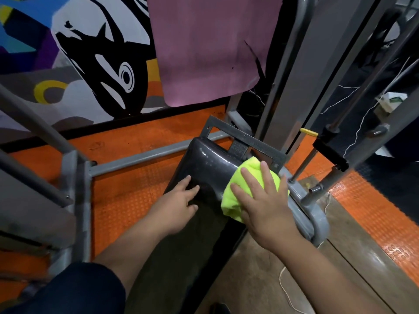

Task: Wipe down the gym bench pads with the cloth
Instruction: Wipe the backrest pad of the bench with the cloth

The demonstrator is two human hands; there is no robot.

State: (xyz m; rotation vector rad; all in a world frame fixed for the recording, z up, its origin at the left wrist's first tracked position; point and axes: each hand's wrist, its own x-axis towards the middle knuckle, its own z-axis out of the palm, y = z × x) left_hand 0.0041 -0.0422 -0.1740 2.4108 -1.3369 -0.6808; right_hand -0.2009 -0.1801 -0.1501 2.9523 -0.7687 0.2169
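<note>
Black gym bench pad (210, 168): long, glossy at far end, running away from the viewer over orange studded floor (127, 196). Yellow-green cloth (247, 189): bunched on the pad's right far edge, beside grey metal frame (317, 220). Right hand (263, 200): fingers straight and spread, pressing flat on the cloth. Left hand (176, 207): fingers extended, resting on the pad's left side, holding nothing. Pink mat (208, 46): hanging behind.

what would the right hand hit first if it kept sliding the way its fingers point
Probably the dark metal bracket past the pad's far end; the right hand presses the cloth there, though depth is unclear.
</note>
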